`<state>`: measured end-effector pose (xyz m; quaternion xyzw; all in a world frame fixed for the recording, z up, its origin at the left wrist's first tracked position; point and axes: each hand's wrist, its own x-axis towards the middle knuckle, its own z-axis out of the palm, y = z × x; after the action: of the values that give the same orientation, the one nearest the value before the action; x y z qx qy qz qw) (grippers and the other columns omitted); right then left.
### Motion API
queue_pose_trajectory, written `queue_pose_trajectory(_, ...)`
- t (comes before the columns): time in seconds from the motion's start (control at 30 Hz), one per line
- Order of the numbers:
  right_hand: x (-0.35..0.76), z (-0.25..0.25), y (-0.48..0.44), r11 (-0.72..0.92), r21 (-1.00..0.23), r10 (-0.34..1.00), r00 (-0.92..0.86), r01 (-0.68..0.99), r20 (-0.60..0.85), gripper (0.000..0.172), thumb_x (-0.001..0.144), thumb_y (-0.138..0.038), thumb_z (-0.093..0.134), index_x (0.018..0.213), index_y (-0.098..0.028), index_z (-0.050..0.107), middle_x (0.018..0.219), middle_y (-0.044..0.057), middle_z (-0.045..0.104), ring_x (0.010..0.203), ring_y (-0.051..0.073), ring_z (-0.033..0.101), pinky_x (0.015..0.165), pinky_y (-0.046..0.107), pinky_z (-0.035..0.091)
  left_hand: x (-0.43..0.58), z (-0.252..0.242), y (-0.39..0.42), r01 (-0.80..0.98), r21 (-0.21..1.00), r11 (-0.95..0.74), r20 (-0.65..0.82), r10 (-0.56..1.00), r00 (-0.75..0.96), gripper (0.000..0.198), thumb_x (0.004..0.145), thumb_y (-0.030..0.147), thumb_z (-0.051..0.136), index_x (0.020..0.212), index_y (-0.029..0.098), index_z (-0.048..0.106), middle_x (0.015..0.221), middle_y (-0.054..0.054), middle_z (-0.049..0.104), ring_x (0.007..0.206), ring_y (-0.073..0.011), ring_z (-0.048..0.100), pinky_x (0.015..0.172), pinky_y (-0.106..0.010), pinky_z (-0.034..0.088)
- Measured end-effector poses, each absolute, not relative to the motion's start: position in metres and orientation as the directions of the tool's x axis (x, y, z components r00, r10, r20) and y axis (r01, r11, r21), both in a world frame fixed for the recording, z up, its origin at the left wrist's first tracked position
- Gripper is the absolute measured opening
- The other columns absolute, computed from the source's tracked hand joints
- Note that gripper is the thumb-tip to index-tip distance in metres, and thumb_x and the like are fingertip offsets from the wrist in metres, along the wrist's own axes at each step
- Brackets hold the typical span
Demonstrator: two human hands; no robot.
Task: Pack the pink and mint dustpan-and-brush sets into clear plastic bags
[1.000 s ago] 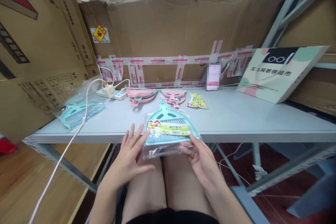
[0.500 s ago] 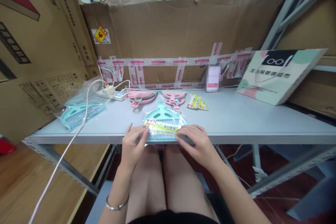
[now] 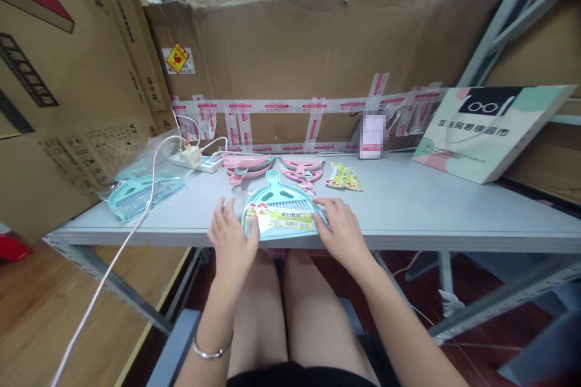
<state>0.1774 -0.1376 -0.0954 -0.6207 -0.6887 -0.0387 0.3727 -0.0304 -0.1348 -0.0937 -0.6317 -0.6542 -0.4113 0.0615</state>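
Observation:
A teal dustpan-and-brush set in a clear bag with a yellow-green label (image 3: 280,208) lies flat near the front edge of the grey table (image 3: 408,205). My left hand (image 3: 230,236) rests at the bag's left side, fingers spread and laid on the table. At the bag's right edge lies my right hand (image 3: 341,228), fingers stretched flat and touching it. Neither hand grips anything.
Pink dustpans (image 3: 247,166) and pink brushes (image 3: 302,170) lie behind the set, yellow label cards (image 3: 344,176) to their right. Another bagged teal set (image 3: 138,192) lies at the left by a power strip (image 3: 195,160) with a white cable. Cardboard walls surround; a printed box (image 3: 485,130) leans at the right.
The bagged set was held over my lap; both hands have laid it flat on the table and slid it forward, then loosened their grip and spread out beside it.

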Motion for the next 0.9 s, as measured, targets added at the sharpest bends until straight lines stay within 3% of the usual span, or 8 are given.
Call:
queue_pose_trajectory(0.1, 0.175, -0.093, -0.138, 0.163, -0.446, 0.88, 0.075, 0.88, 0.469, 0.029, 0.087, -0.031, 0.041, 0.113, -0.02, 0.049, 0.097, 0.009, 0.062, 0.093, 0.027, 0.057, 0.079, 0.04, 0.04, -0.034, -0.099, -0.133, 0.918, 0.393, -0.059, 0.538, 0.824, -0.177, 0.05, 0.089, 0.037, 0.039, 0.127, 0.007, 0.05, 0.137, -0.021, 0.046, 0.132, -0.0348, 0.034, 0.107, -0.055, 0.02)
queue_pose_trajectory(0.27, 0.167, -0.089, -0.138, 0.076, -0.487, 0.912, 0.137, 0.87, 0.387, 0.021, 0.088, -0.026, 0.034, 0.103, -0.016, 0.043, 0.092, 0.01, 0.064, 0.094, 0.027, 0.06, 0.079, 0.038, 0.037, -0.037, -0.101, -0.134, 0.912, 0.397, -0.101, 0.511, 0.85, -0.129, 0.041, 0.092, 0.033, 0.033, 0.12, 0.019, 0.059, 0.134, -0.01, 0.053, 0.131, -0.0288, 0.039, 0.11, -0.056, 0.013)
queue_pose_trajectory(0.43, 0.162, -0.091, -0.137, 0.097, -0.511, 0.881, 0.165, 0.854, 0.444, 0.021, 0.086, -0.021, 0.033, 0.105, -0.018, 0.041, 0.088, 0.008, 0.065, 0.089, 0.025, 0.061, 0.077, 0.037, 0.035, -0.038, -0.103, -0.132, 0.881, 0.449, -0.15, 0.549, 0.824, -0.139, 0.038, 0.091, 0.033, 0.036, 0.117, 0.02, 0.062, 0.131, -0.01, 0.056, 0.129, -0.0298, 0.041, 0.11, -0.059, 0.012)
queue_pose_trajectory(0.57, 0.164, -0.094, -0.141, 0.207, -0.615, 0.825, 0.201, 0.761, 0.527, 0.032, 0.085, -0.025, 0.038, 0.117, -0.018, 0.038, 0.07, 0.0, 0.056, 0.067, 0.02, 0.055, 0.068, 0.033, 0.037, -0.04, -0.109, -0.132, 0.807, 0.517, -0.286, 0.628, 0.767, -0.13, 0.035, 0.091, 0.032, 0.039, 0.115, 0.021, 0.062, 0.128, -0.009, 0.058, 0.132, -0.03, 0.038, 0.11, -0.061, 0.002)
queue_pose_trajectory(0.63, 0.162, -0.095, -0.146, 0.309, -0.717, 0.783, 0.261, 0.625, 0.565, 0.04, 0.086, -0.03, 0.042, 0.123, -0.018, 0.034, 0.062, -0.005, 0.047, 0.057, 0.016, 0.047, 0.062, 0.03, 0.038, -0.038, -0.109, -0.136, 0.714, 0.581, -0.39, 0.681, 0.714, -0.164, 0.036, 0.091, 0.032, 0.039, 0.119, 0.02, 0.059, 0.129, -0.009, 0.057, 0.132, -0.0284, 0.039, 0.112, -0.056, 0.009)
queue_pose_trajectory(0.77, 0.156, -0.091, -0.155, 0.417, -0.895, 0.813, 0.377, 0.156, 0.444, 0.049, 0.084, -0.04, 0.052, 0.126, -0.021, 0.035, 0.061, -0.007, 0.044, 0.053, 0.011, 0.042, 0.053, 0.024, 0.039, -0.02, -0.101, -0.148, 0.433, 0.772, -0.465, 0.62, 0.699, -0.356, 0.041, 0.092, 0.039, 0.039, 0.124, 0.019, 0.054, 0.12, -0.011, 0.063, 0.112, -0.0234, 0.058, 0.095, -0.037, 0.045)
queue_pose_trajectory(0.83, 0.157, -0.085, -0.157, 0.347, -0.938, 0.878, 0.357, -0.018, 0.318, 0.043, 0.081, -0.047, 0.055, 0.114, -0.021, 0.049, 0.065, -0.004, 0.05, 0.054, 0.01, 0.045, 0.048, 0.021, 0.038, -0.006, -0.093, -0.151, 0.333, 0.82, -0.466, 0.57, 0.724, -0.389, 0.043, 0.093, 0.042, 0.038, 0.125, 0.018, 0.053, 0.117, -0.01, 0.065, 0.107, -0.0223, 0.061, 0.091, -0.034, 0.047)
queue_pose_trajectory(0.9, 0.167, -0.077, -0.155, 0.276, -0.957, 0.899, 0.377, -0.087, 0.225, 0.04, 0.076, -0.051, 0.06, 0.099, -0.019, 0.057, 0.067, -0.002, 0.055, 0.053, 0.009, 0.046, 0.042, 0.019, 0.036, 0.008, -0.085, -0.151, 0.279, 0.822, -0.497, 0.567, 0.761, -0.315, 0.044, 0.093, 0.042, 0.037, 0.127, 0.017, 0.051, 0.123, -0.011, 0.061, 0.114, -0.0222, 0.057, 0.096, -0.034, 0.044)
